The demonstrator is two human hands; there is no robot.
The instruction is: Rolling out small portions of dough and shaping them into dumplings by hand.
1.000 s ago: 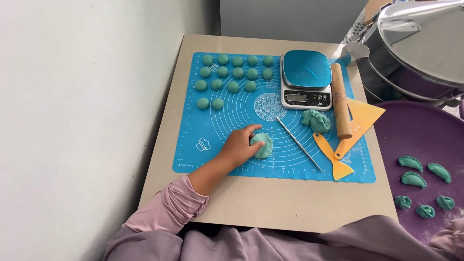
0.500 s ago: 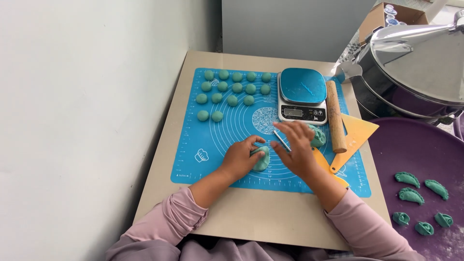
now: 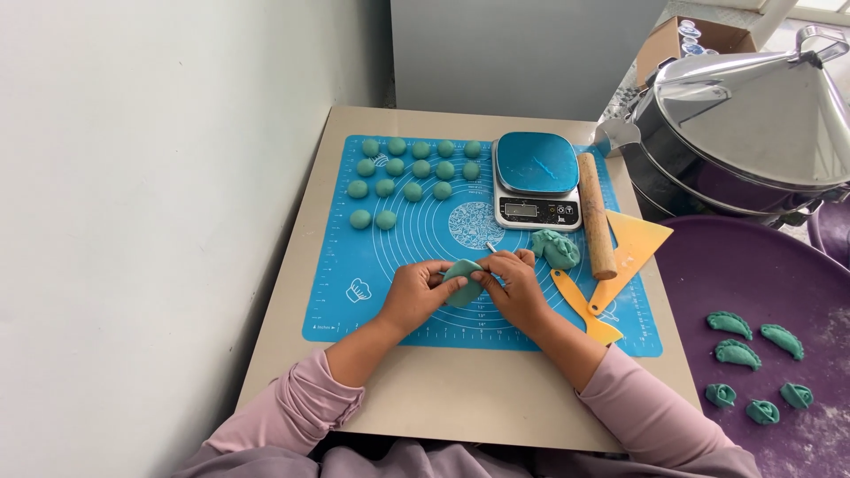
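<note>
Teal dough disc (image 3: 463, 281): centre of frame, lifted just above the blue silicone mat (image 3: 425, 230). Left hand (image 3: 414, 294) and right hand (image 3: 513, 288) both pinching its edges; a second ago only the left pressed it flat, so shaping is now two-handed. Dough balls (image 3: 412, 170) upper left; scale (image 3: 537, 180), rolling pin (image 3: 596, 214), yellow scraper (image 3: 633, 252) right, on the tabletop (image 3: 443, 398).

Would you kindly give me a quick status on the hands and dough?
Left hand and right hand both pinching flattened green dough piece above blue mat. Nothing obstructing.
</note>
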